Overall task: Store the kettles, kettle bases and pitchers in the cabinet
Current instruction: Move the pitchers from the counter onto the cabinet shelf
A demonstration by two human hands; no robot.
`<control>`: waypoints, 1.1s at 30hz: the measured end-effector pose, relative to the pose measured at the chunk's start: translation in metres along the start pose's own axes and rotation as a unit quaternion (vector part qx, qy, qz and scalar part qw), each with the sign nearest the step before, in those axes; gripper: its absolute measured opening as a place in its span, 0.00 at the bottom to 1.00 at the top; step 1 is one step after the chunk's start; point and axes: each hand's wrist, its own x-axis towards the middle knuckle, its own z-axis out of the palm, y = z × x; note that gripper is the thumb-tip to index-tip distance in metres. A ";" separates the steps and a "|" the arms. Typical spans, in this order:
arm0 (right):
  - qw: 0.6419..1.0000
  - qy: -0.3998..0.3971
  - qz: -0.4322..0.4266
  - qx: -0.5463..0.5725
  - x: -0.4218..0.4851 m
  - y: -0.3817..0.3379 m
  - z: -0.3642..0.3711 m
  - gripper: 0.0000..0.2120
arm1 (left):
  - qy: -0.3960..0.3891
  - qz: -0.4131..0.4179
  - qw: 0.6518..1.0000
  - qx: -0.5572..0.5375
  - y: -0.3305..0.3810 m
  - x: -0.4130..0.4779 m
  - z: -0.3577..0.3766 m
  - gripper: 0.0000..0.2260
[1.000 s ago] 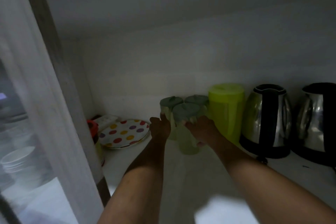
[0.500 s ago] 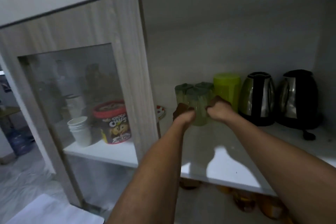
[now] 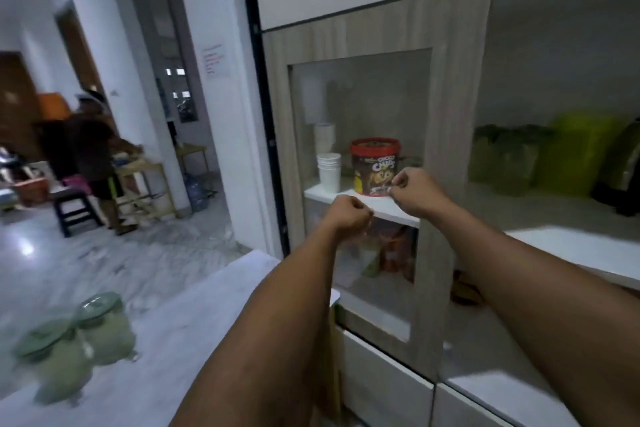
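Note:
Both of my hands hover in front of the cabinet's glass door, fingers curled and holding nothing: my left hand (image 3: 349, 215) is lower, my right hand (image 3: 412, 189) is higher. Inside the open cabinet at the right stand several pale green pitchers with grey-green lids (image 3: 502, 158), a lime green pitcher (image 3: 578, 152) and the edge of a steel and black kettle (image 3: 623, 166). On the white table (image 3: 194, 329) at lower left, two or three more pale green pitchers with grey-green lids (image 3: 76, 340) stand blurred.
Behind the wood-framed glass door (image 3: 446, 114) sit a red Choco Chips tub (image 3: 375, 166) and stacked white cups (image 3: 329, 170). A person (image 3: 91, 152) stands in the room at left by a small wooden table and a dark stool (image 3: 74, 208).
My hands let go of the green pitcher on the cabinet shelf and drew back out. The view swung left, bringing the table's pitchers and the room into sight.

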 end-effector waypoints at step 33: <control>0.823 -0.552 -0.113 -0.065 -0.069 -0.222 0.738 0.22 | 0.394 -0.543 0.740 -0.038 -0.560 -0.096 -0.368 0.24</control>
